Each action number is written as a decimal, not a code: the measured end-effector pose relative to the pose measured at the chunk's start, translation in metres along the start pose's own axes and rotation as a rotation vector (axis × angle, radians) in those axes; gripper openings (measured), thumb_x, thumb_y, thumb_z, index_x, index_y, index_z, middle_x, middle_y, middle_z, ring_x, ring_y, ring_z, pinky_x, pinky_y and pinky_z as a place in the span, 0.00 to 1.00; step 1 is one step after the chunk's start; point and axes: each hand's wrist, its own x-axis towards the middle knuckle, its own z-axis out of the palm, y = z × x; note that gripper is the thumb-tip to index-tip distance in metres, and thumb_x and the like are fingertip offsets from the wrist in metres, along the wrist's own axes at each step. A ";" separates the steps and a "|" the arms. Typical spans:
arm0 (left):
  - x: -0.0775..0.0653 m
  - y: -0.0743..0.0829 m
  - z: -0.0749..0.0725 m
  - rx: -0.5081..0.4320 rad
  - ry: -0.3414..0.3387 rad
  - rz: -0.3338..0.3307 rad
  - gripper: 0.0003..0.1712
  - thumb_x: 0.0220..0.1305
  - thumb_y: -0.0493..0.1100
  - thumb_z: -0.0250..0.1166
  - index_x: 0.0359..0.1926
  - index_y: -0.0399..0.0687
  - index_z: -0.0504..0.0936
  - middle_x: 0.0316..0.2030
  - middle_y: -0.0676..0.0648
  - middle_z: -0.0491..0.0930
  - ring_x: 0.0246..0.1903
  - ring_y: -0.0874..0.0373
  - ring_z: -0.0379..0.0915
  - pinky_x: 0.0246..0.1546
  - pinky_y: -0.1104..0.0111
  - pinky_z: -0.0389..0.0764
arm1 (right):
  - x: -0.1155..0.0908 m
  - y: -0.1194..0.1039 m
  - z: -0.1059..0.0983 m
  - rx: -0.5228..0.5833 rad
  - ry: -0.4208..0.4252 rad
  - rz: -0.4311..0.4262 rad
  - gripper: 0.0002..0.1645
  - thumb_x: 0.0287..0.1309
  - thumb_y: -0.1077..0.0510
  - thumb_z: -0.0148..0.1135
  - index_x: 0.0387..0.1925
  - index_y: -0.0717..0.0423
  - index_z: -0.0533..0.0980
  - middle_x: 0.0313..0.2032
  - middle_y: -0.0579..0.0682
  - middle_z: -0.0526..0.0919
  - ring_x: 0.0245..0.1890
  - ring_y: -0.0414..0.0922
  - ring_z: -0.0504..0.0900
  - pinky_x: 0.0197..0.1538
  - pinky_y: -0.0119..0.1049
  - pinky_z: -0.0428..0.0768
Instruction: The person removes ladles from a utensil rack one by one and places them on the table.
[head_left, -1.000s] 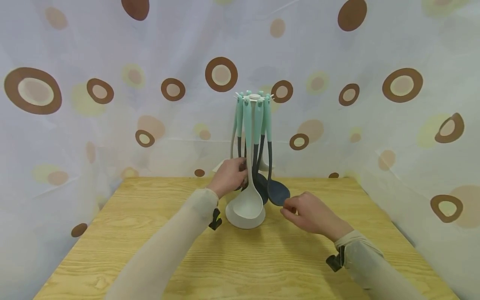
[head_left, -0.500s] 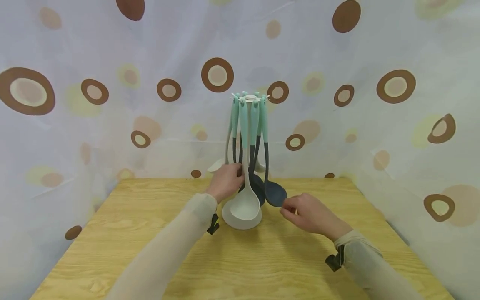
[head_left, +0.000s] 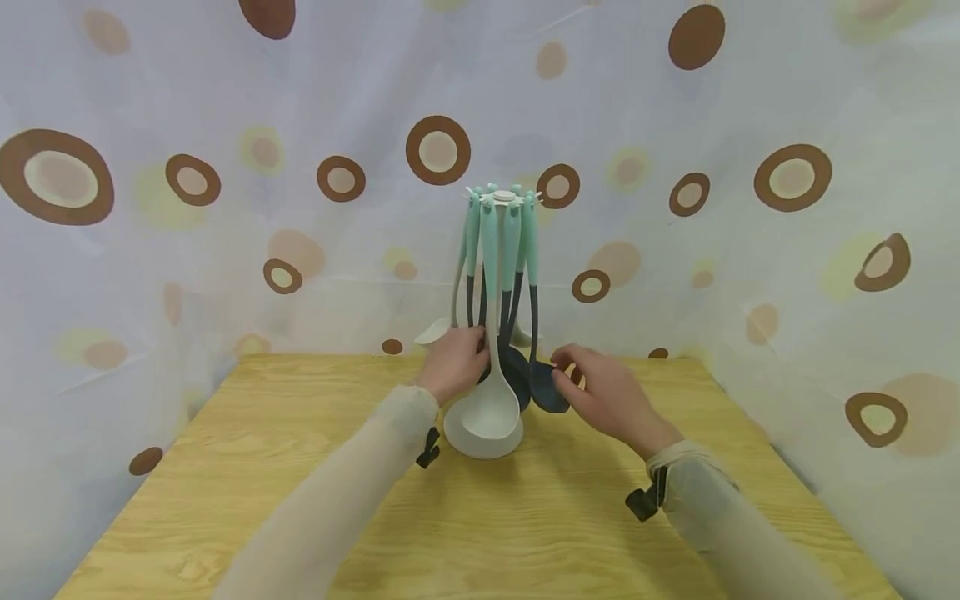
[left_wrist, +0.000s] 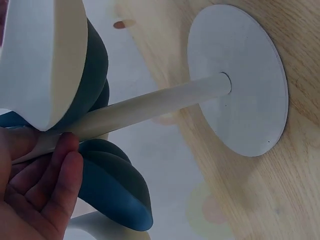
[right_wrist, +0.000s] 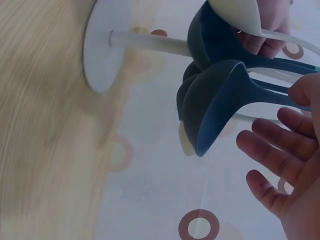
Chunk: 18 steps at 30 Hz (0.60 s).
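**Right hand at the dark ladle, left hand on the pole**

And there it is, the utensil rack (head_left: 504, 197), upright near the back of the wooden surface (head_left: 487, 533), its white pole (left_wrist: 155, 107) rising straight from a round white base (head_left: 484, 448)! Hanging at its right side, the dark ladle (head_left: 547, 390): long axis close to vertical, mint-green handle end uppermost, bowl lowermost and jutting out to the right. The right hand (head_left: 611, 396) is just beside that bowl, fingers loosely spread, thumb by the ladle's stem; whether it touches, I can't tell from here.

Over to the left hand (head_left: 452, 362), in among the hanging stems, fingers curled round the pole and gripping it!

What's in the way? Dead centre, the white ladle (head_left: 491, 412) hangs bowl down, its hollow facing the person, its long stem running before the pole and hiding much of it. Tucked behind its right edge, another dark utensil (head_left: 516, 375), partly covered. Out back on the left, a pale utensil (head_left: 433, 332) pokes past the left hand. Behind everything, a white spotted curtain (head_left: 337, 83).
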 end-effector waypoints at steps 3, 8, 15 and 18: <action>0.001 -0.001 -0.001 0.008 0.009 0.021 0.08 0.66 0.43 0.52 0.32 0.52 0.76 0.23 0.53 0.75 0.22 0.58 0.69 0.24 0.68 0.69 | 0.007 -0.003 0.004 0.034 0.015 0.045 0.16 0.63 0.45 0.49 0.48 0.45 0.73 0.38 0.39 0.78 0.29 0.35 0.75 0.31 0.34 0.72; 0.003 0.002 -0.002 -0.003 0.004 0.018 0.08 0.65 0.42 0.51 0.32 0.51 0.76 0.25 0.53 0.76 0.23 0.57 0.71 0.26 0.67 0.71 | 0.013 -0.007 0.007 0.049 0.016 0.051 0.18 0.63 0.45 0.51 0.50 0.46 0.72 0.40 0.40 0.78 0.28 0.34 0.75 0.32 0.33 0.73; 0.005 0.000 0.001 -0.010 0.000 0.027 0.08 0.65 0.42 0.51 0.31 0.52 0.77 0.23 0.53 0.76 0.22 0.58 0.71 0.25 0.67 0.71 | 0.011 -0.011 0.008 0.076 0.012 0.047 0.16 0.62 0.48 0.53 0.49 0.49 0.73 0.40 0.41 0.79 0.28 0.35 0.76 0.32 0.35 0.74; 0.005 -0.001 0.000 0.001 0.001 0.032 0.09 0.65 0.42 0.52 0.28 0.52 0.76 0.21 0.53 0.75 0.21 0.57 0.70 0.24 0.67 0.70 | 0.009 -0.011 0.008 0.077 0.004 0.051 0.17 0.62 0.47 0.52 0.49 0.49 0.73 0.40 0.41 0.79 0.28 0.34 0.75 0.32 0.34 0.74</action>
